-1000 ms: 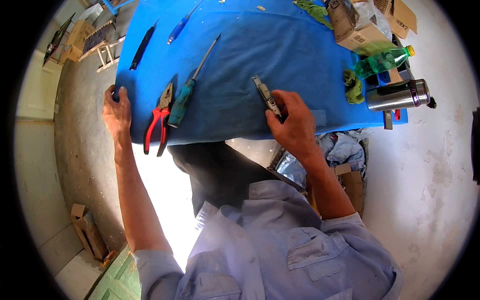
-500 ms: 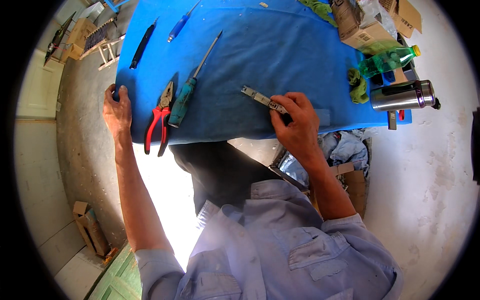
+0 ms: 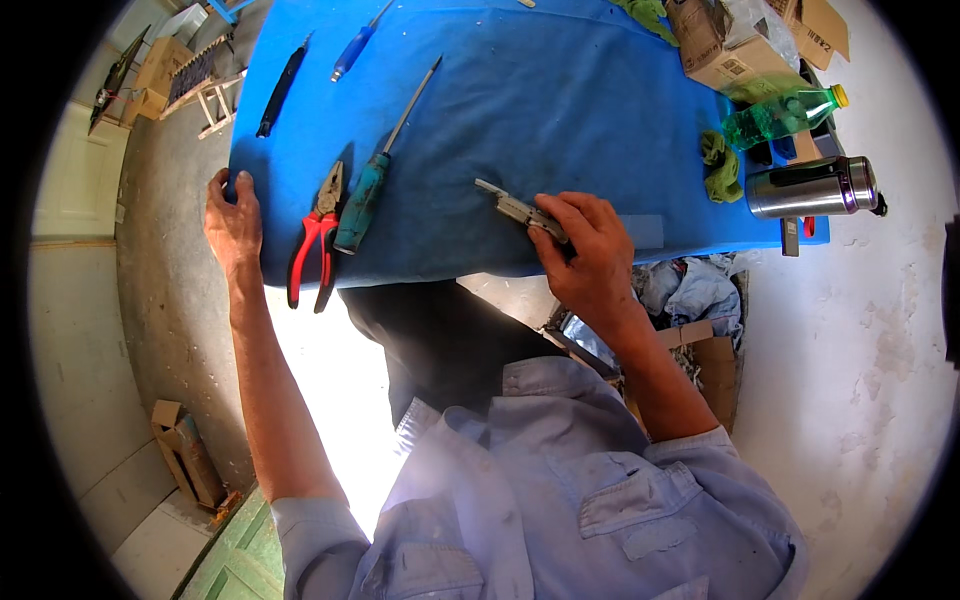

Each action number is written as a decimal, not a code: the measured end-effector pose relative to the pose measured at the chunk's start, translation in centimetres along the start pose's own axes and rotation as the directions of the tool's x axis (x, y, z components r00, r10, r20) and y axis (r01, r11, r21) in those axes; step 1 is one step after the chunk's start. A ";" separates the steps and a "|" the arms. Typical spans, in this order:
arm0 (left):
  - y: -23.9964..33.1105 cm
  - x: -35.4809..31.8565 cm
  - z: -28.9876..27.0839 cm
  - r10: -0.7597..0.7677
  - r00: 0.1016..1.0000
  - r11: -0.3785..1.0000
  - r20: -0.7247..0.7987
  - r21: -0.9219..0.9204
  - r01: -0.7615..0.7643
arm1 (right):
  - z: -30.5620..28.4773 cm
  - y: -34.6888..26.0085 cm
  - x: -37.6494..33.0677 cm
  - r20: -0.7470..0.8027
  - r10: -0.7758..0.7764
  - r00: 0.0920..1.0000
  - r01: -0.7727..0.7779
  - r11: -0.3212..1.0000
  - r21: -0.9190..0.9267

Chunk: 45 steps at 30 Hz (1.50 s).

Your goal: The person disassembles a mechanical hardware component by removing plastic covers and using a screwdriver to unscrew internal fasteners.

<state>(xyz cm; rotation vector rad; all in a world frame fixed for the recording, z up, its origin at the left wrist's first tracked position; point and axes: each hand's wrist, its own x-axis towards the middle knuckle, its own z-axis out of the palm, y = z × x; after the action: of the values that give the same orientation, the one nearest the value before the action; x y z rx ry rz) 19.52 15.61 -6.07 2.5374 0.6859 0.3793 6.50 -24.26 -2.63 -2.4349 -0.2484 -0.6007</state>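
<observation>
In my right hand (image 3: 592,245), thumb and fingers pinch a slim grey metal fitting (image 3: 518,208) above the cloth. A thin pale strip sticks out at its far left end; the near end is hidden in my fingers. My left hand (image 3: 234,225) is at the table's left edge, thumb on the cloth side and fingers round the outside. Right of that hand lie red-handled pliers (image 3: 318,245), jaws pointing away. Beside them rests a teal-handled screwdriver (image 3: 366,195). Farther off lie a black pen-like tool (image 3: 285,88) and a blue-handled screwdriver (image 3: 353,52).
A blue cloth (image 3: 450,240) covers the table. On the right are a green bottle (image 3: 785,118), a steel flask (image 3: 810,188), a green rag (image 3: 718,168) and a cardboard box (image 3: 730,62). Below the table's right side, a box holds crumpled cloth (image 3: 700,295).
The metal fitting has turned in my right hand, showing a thin strip at its end. That hand has shifted slightly left. My left hand stays at the table edge.
</observation>
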 end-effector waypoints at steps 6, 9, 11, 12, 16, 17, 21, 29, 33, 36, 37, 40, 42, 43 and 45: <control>-0.2 0.1 0.0 0.010 1.000 1.000 0.000 0.003 -0.010 | -0.3 -0.1 0.2 0.049 0.003 0.999 -0.002 1.000 -0.020; -0.3 0.2 0.0 0.017 1.000 1.000 -0.001 0.008 -0.017 | -0.2 -0.1 0.3 0.042 0.004 0.999 -0.004 1.000 -0.004; -0.2 0.2 0.1 0.008 1.000 1.000 0.001 0.004 -0.008 | -0.3 -0.1 0.3 0.041 0.007 0.999 -0.007 1.000 0.002; -0.2 0.1 0.0 0.019 1.000 1.000 -0.009 0.010 -0.018 | -0.3 -0.1 0.4 0.041 0.011 0.999 -0.011 1.000 0.003; -0.2 0.0 0.0 0.047 0.999 0.999 -0.028 0.019 -0.047 | -0.4 -0.1 0.6 0.040 0.000 0.999 0.000 1.000 0.001; -0.1 0.0 0.0 0.050 0.998 0.999 -0.027 0.017 -0.050 | -0.5 -0.2 0.7 0.044 0.000 0.999 0.000 1.000 0.003; 0.1 -0.2 -0.1 0.033 0.999 0.999 -0.028 0.022 -0.032 | -0.4 -0.2 0.6 0.060 -0.013 0.998 0.012 1.000 0.021; -0.9 0.6 0.2 0.079 0.996 0.997 -0.036 0.001 -0.079 | -0.1 0.1 0.4 0.042 -0.032 0.999 0.030 0.998 0.050; -0.7 0.3 0.5 0.135 0.985 0.991 -0.103 0.009 -0.135 | 0.0 0.2 0.2 0.039 -0.009 0.999 0.007 0.999 0.046; -0.5 0.0 0.5 0.143 0.984 0.990 -0.109 -0.001 -0.144 | 0.0 0.5 0.1 0.040 -0.019 0.999 0.018 0.999 0.027; -0.5 0.0 0.3 0.142 0.984 0.990 -0.111 0.003 -0.143 | 0.0 0.5 0.1 0.046 -0.026 0.999 0.025 1.000 0.018; -0.5 0.0 0.4 0.150 0.983 0.989 -0.103 0.002 -0.151 | 0.0 0.8 0.1 0.027 -0.019 0.999 0.017 0.999 0.042; -0.5 0.1 0.2 0.164 0.982 0.986 -0.090 0.004 -0.165 | 0.1 1.1 0.1 0.014 -0.027 1.000 0.026 0.997 0.067; -0.5 0.1 0.2 0.167 0.983 0.986 -0.073 -0.007 -0.168 | 0.2 1.2 0.1 0.006 -0.031 1.000 0.030 0.996 0.078; -0.6 0.1 0.1 0.173 0.983 0.985 -0.069 0.009 -0.173 | 0.2 1.3 0.0 0.006 -0.017 1.000 0.016 0.995 0.096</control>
<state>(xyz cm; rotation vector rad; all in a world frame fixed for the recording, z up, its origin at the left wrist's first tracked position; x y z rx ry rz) 19.39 16.08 -6.47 2.6055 0.4918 0.5279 7.01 -25.21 -3.47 -2.3445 -0.2938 -0.5744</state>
